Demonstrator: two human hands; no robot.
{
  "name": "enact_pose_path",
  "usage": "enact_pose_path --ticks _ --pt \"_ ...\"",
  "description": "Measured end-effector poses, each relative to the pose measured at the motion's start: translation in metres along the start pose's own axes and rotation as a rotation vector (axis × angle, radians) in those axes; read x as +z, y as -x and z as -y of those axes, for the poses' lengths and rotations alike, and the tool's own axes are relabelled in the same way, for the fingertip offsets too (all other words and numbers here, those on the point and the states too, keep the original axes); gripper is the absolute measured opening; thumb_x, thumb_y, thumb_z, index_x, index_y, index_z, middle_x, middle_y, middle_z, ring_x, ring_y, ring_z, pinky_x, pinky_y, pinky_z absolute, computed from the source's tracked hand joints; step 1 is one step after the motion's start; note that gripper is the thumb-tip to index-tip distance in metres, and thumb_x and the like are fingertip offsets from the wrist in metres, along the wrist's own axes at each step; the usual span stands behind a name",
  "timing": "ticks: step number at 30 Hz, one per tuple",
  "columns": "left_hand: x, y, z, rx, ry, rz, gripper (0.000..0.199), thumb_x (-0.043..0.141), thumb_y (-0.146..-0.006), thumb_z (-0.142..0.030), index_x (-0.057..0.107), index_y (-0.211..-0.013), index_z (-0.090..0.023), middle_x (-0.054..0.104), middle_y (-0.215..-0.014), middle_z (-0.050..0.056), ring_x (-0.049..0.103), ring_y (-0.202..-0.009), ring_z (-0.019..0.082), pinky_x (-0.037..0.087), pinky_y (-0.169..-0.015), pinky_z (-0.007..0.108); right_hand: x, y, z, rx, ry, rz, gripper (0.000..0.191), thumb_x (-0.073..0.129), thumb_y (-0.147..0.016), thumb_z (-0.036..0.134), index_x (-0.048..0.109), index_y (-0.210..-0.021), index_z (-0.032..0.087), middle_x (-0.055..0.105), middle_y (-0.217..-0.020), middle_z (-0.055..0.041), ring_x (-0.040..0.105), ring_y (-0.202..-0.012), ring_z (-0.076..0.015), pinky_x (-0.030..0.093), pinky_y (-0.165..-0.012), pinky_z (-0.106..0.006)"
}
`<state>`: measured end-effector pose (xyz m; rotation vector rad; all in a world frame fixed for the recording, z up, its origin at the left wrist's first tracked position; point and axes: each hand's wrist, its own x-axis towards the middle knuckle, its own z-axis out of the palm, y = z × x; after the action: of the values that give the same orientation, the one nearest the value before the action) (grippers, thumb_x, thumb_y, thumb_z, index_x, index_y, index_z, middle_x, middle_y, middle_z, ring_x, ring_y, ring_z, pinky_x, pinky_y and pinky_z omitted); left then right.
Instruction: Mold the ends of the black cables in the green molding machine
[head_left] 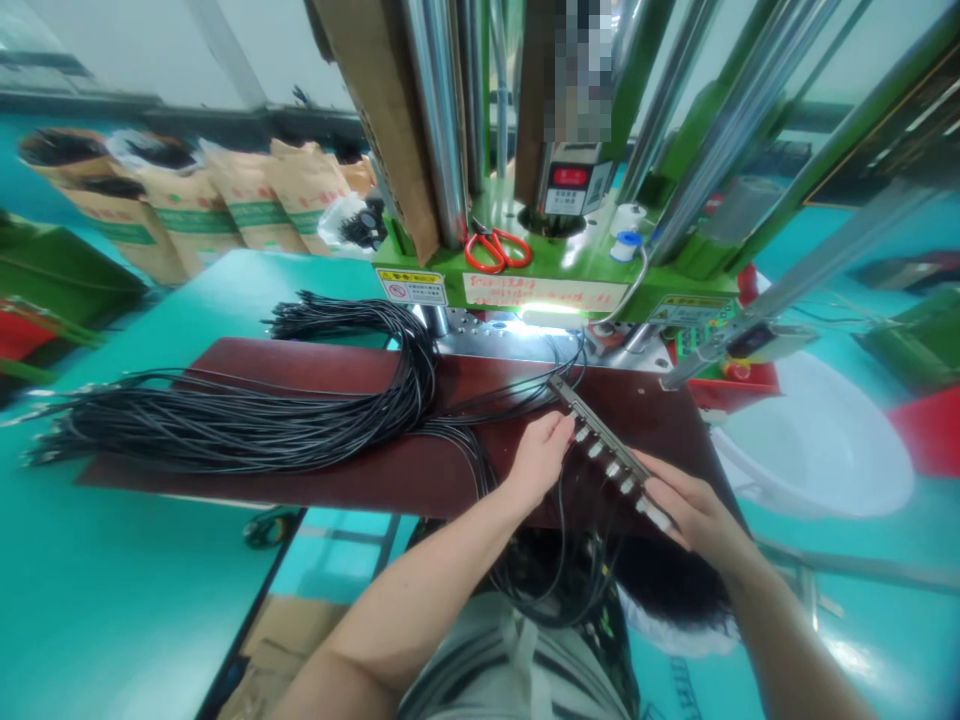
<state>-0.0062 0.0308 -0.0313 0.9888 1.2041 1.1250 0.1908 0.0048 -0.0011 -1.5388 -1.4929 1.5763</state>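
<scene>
A narrow metal bar [606, 437] slants across the front of the machine, with a row of several silvery cable connectors [615, 468] along its near side. My right hand [694, 505] is closed around the lower right end of the bar. Toward its upper end, my left hand [541, 455] pinches a connector at the bar's edge; the fingertips partly hide it. Black cables [561, 520] hang from the bar down over my lap. A large bundle of black cables [300, 425] lies to the left on the dark red board [499, 445].
Behind the board stands a green press [660, 280] with steel columns and a lit work area. Red-handled scissors [497, 250] and a small spool [626, 246] rest on it. A white tub [825, 440] is at right; paper sacks [187, 205] stand at back left.
</scene>
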Motion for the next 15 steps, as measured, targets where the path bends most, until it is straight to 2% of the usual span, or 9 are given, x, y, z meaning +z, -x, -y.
enact_pose_path --ticks 1,3,5,7,9,12,15 --pt "0.000 0.000 0.001 0.001 -0.005 0.000 0.034 0.042 -0.081 -0.045 0.038 -0.061 -0.018 0.030 -0.047 -0.008 0.028 -0.040 0.004 0.023 -0.042 0.018 0.000 0.000 0.001 -0.026 0.043 0.001 0.052 0.049 -0.081 0.045 0.048 -0.127 0.021 0.065 -0.104 -0.0067 0.064 -0.078 -0.0195 0.053 -0.053 -0.025" --pt "-0.001 0.000 0.001 0.001 -0.013 -0.004 0.034 0.041 -0.081 -0.045 0.039 -0.061 -0.018 0.030 -0.047 -0.008 0.028 -0.040 0.005 0.023 -0.042 0.018 0.000 0.001 0.004 -0.113 0.154 0.005 0.050 0.048 -0.082 0.043 0.049 -0.126 0.021 0.062 -0.112 -0.0066 0.061 -0.092 -0.0221 0.053 -0.069 -0.030" --pt "-0.002 0.000 0.002 -0.003 -0.021 -0.004 0.034 0.040 -0.081 -0.045 0.038 -0.060 -0.018 0.030 -0.047 -0.008 0.028 -0.040 0.005 0.023 -0.041 0.018 -0.001 0.002 0.006 -0.211 0.265 0.020 0.047 0.047 -0.084 0.039 0.050 -0.126 0.019 0.058 -0.119 -0.0060 0.055 -0.105 -0.0230 0.047 -0.087 -0.033" --pt "-0.002 -0.001 0.001 -0.018 -0.036 0.016 0.034 0.041 -0.081 -0.045 0.038 -0.060 -0.018 0.029 -0.047 -0.008 0.027 -0.040 0.005 0.023 -0.040 0.018 -0.002 0.004 0.007 -0.266 0.322 0.041 0.046 0.045 -0.085 0.036 0.049 -0.127 0.018 0.055 -0.123 -0.0050 0.050 -0.112 -0.0226 0.040 -0.096 -0.034" --pt "-0.002 -0.002 0.000 -0.035 -0.054 0.051 0.035 0.041 -0.080 -0.046 0.039 -0.059 -0.018 0.029 -0.047 -0.008 0.026 -0.039 0.004 0.022 -0.039 0.018 -0.003 0.006 0.007 -0.257 0.323 0.040 0.045 0.045 -0.085 0.036 0.048 -0.127 0.019 0.056 -0.122 -0.0040 0.051 -0.111 -0.0228 0.041 -0.095 -0.034" --pt "-0.001 -0.002 -0.004 -0.043 -0.055 0.099 0.035 0.041 -0.080 -0.048 0.040 -0.061 -0.018 0.030 -0.047 -0.008 0.024 -0.036 0.004 0.022 -0.036 0.017 0.000 0.009 0.006 -0.207 0.252 -0.023 0.045 0.049 -0.082 0.038 0.052 -0.124 0.022 0.061 -0.114 -0.0032 0.057 -0.102 -0.0234 0.048 -0.086 -0.034" --pt "0.000 0.000 -0.008 -0.032 -0.020 0.144 0.034 0.039 -0.081 -0.048 0.044 -0.066 -0.018 0.036 -0.051 -0.007 0.032 -0.037 0.005 0.029 -0.035 0.018 0.003 0.015 0.006 -0.140 0.123 -0.096 0.043 0.050 -0.080 0.043 0.057 -0.118 0.023 0.063 -0.111 -0.0036 0.060 -0.095 -0.0223 0.052 -0.077 -0.031"
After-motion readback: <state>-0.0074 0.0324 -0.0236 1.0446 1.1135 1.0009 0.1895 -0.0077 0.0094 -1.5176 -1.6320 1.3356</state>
